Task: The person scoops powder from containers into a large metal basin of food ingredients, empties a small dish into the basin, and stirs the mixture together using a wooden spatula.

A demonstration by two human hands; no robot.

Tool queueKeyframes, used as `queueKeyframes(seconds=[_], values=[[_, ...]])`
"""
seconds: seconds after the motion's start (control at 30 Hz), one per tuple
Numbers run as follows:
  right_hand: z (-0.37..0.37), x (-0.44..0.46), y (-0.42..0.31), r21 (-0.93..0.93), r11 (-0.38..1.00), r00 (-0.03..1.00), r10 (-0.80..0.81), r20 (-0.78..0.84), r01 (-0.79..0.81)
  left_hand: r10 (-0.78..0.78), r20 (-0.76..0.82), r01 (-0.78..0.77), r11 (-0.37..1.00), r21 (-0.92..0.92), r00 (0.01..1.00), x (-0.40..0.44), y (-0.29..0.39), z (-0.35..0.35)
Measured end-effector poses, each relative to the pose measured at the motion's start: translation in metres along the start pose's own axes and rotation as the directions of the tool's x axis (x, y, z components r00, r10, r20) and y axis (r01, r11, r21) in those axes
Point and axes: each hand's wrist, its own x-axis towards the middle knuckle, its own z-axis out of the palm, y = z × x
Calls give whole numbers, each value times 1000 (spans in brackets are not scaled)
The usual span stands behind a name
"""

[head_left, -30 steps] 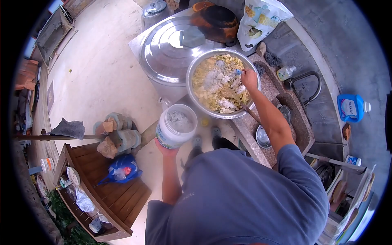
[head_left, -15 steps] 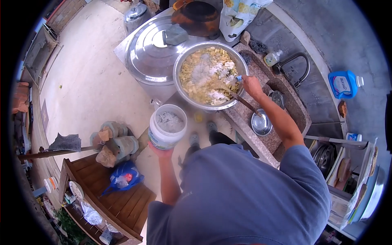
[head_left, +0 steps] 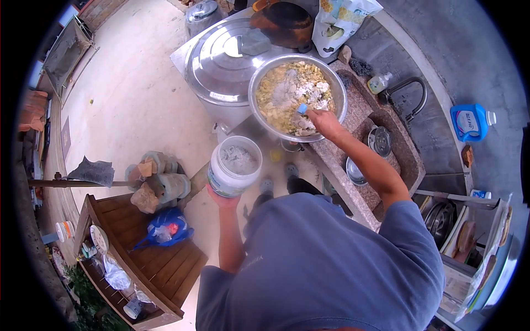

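Note:
My left hand [head_left: 223,201] holds a white plastic tub [head_left: 232,182] from below, tilted a little, with its wide mouth up. White powder [head_left: 239,160] shows inside. My right hand [head_left: 326,122] is closed on a small blue scoop [head_left: 302,108], mostly hidden by the fingers, over the near right part of a large metal bowl [head_left: 255,105]. In the bowl lies a chopped, yellowish food mixture [head_left: 274,110], with patches of white powder on top. My right forearm covers the bowl's lower right rim.
Left of the bowl stands a big lidded metal pot [head_left: 207,71]. A stone sink [head_left: 406,143] with a curved faucet [head_left: 422,99] lies to the right. Behind are a blackened pan [head_left: 284,25] and a plastic bag [head_left: 339,22]. A wooden bench [head_left: 182,259] is at lower left.
My right hand has moved left and inward over the bowl with the blue scoop. The wooden handle beside it is now hidden from view. My left hand still holds the tub.

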Motion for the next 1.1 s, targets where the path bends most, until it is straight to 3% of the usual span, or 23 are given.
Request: queueKeyframes(seconds=[0.03, 0.07, 0.2, 0.3, 0.33, 0.37, 0.4, 0.43, 0.47, 0.53, 0.57, 0.63, 0.73, 0.83, 0.87, 0.9, 0.93, 0.97, 1.0, 1.03, 1.07, 1.1], values=[[2, 0, -4, -43, 998, 997, -42, 59, 44, -5, -17, 5, 1000, -24, 1000, -1, 1, -5], [1, 1, -5, -10, 1000, 999, -4, -47, 3, -11, -30, 9, 999, -51, 999, 0, 2, -9], [6, 21, 2, -99, 995, 998, -8, -59, 2, -11, 26, 11, 1000, 5, 1000, -6, 5, -4], [-4, 43, 0, -203, 977, 998, 68, 2, -66, -43, 48, 41, 999, 31, 998, -9, 4, -2], [1, 48, 3, -244, 964, 994, -108, -2, 104, -59, 50, 58, 998, 13, 997, -11, 5, -2], [2, 53, 5, -242, 968, 997, -72, -10, 68, -61, 59, 62, 998, -2, 996, -10, 10, -1], [0, 59, 7, -200, 979, 989, -2, -146, -28, -30, 44, 26, 996, 81, 999, -8, 12, -8], [11, 63, 17, -264, 961, 991, 48, -127, -81, -56, 80, 54, 998, 25, 995, -14, 16, 10], [13, 66, 24, -321, 947, 999, -18, 41, 30, -60, 73, 58, 998, 32, 996, -14, 17, 15], [7, 68, 25, -265, 957, 984, 74, -164, -116, -79, 56, 76, 996, 49, 995, -19, 26, 12], [4, 72, 29, -202, 908, 907, 303, -294, -368, -81, 53, 79, 996, 48, 995, -21, 25, 9], [-2, 71, 46, -330, 935, 992, 120, -46, -128, -71, 50, 69, 997, 43, 996, -32, 19, 1], [-12, 70, 51, -224, 852, 865, 402, -300, -473, -14, 60, 11, 999, 45, 998, -37, 13, -10], [-15, 72, 44, -271, 957, 984, 62, -165, -105, 52, 55, -55, 997, 56, 997, -57, 12, -14], [-35, 77, 8, -179, 948, 944, 212, -254, -262, 85, 75, -89, 995, 40, 994, -66, 8, 2], [-29, 84, -1, 38, 958, 856, 273, -438, -286, 98, 109, -101, 995, 17, 989, -72, 6, 9], [-39, 84, -26, 416, 891, 883, 335, -330, -183, 111, 122, -111, 994, -12, 986, -82, 2, 8], [-58, 78, -71, 716, 683, 922, 354, -153, -143, 78, 31, -75, 994, -85, 996, -92, -3, -5], [-56, 68, -99, 880, 471, 974, 221, -50, -62, 96, -22, -97, 993, -72, 995, -101, -5, -5], [-66, 53, -135, 898, 435, 994, 111, 22, -68, 113, -74, -118, 991, -57, 991, -111, -7, -4], [-76, 35, -173, 955, 270, 992, 56, 114, -125, 170, -69, -173, 984, -32, 983, -117, -9, -8], [-84, 17, -200, 962, 218, 984, -39, 174, -162, 225, -61, -226, 974, -10, 972, -126, -14, -12]])
